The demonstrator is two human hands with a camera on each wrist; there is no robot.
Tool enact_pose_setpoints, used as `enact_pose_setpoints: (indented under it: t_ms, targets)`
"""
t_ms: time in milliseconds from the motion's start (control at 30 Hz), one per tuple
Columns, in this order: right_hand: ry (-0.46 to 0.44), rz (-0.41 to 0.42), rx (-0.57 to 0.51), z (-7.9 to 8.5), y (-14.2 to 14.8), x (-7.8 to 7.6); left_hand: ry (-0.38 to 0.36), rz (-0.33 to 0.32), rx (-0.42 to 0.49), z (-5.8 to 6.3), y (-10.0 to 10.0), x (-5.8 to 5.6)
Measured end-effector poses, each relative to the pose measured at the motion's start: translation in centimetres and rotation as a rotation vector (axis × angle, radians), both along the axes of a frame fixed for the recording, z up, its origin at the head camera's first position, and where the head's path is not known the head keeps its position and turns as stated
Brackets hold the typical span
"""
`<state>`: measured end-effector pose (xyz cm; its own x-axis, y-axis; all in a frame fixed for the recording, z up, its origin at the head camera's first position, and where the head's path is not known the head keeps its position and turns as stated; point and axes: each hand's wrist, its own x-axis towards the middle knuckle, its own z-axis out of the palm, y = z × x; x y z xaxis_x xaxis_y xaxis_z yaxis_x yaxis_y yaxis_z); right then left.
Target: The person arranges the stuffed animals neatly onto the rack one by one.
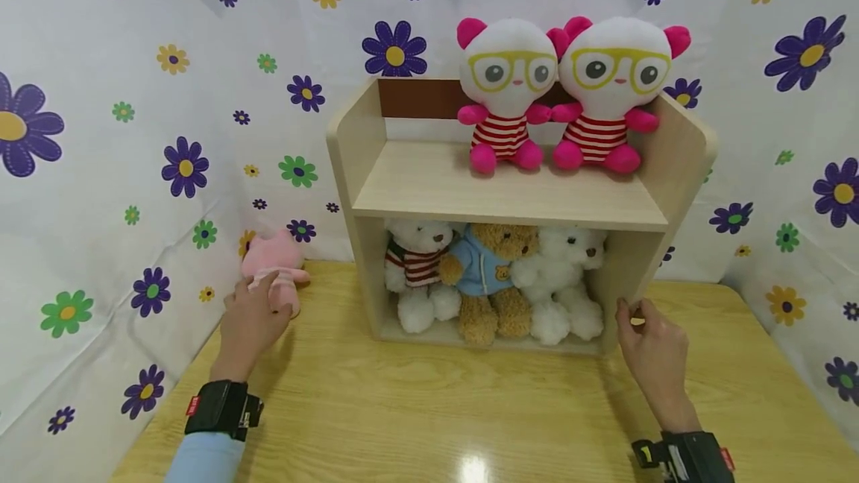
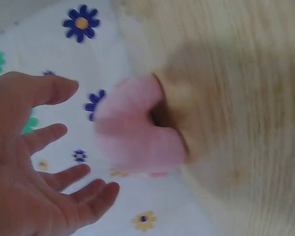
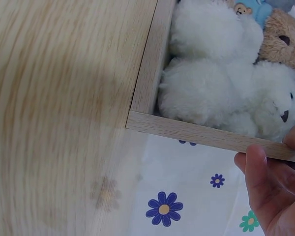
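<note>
A pink plush toy (image 1: 280, 263) sits at the table's left side against the patterned cloth. My left hand (image 1: 251, 319) reaches over its front; in the left wrist view the fingers of that hand (image 2: 44, 162) are spread and loosely bent beside the toy (image 2: 132, 130), with nothing between them. On the right, my right hand (image 1: 652, 349) grips the front edge of the wooden shelf's (image 1: 510, 185) right side panel. The right wrist view shows the fingertips (image 3: 255, 160) at that panel's edge, next to a white plush bear (image 3: 211, 93).
Two plush pandas (image 1: 508, 88) with yellow glasses sit on the upper shelf. Below are a white bear in a striped sweater (image 1: 419, 267), a brown bear in a blue hoodie (image 1: 488, 274) and the white bear. Flower-print cloth (image 1: 221, 80) hangs behind the wooden table (image 1: 403, 408).
</note>
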<state>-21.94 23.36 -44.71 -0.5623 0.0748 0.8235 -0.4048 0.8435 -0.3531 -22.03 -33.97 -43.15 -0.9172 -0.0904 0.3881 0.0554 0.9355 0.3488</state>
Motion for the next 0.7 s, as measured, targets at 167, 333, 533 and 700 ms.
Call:
enact_pose_setpoints:
  t_ms: [167,333,533,700]
  targets:
    - [-0.004,-0.007,-0.001,-0.1,0.1,0.0,-0.217,0.051,0.072,-1.0,-0.7,-1.6]
    - [-0.011,-0.008,-0.004,-0.1,0.0,-0.1,-0.233,0.167,0.115,-1.7,-0.5,-2.2]
    - [-0.018,-0.014,-0.004,-0.2,0.0,0.0,-0.211,0.242,0.086,-1.8,0.3,-1.7]
    - [-0.026,-0.026,-0.008,-0.2,0.0,0.0,-0.19,0.254,0.002,-1.9,0.9,-0.7]
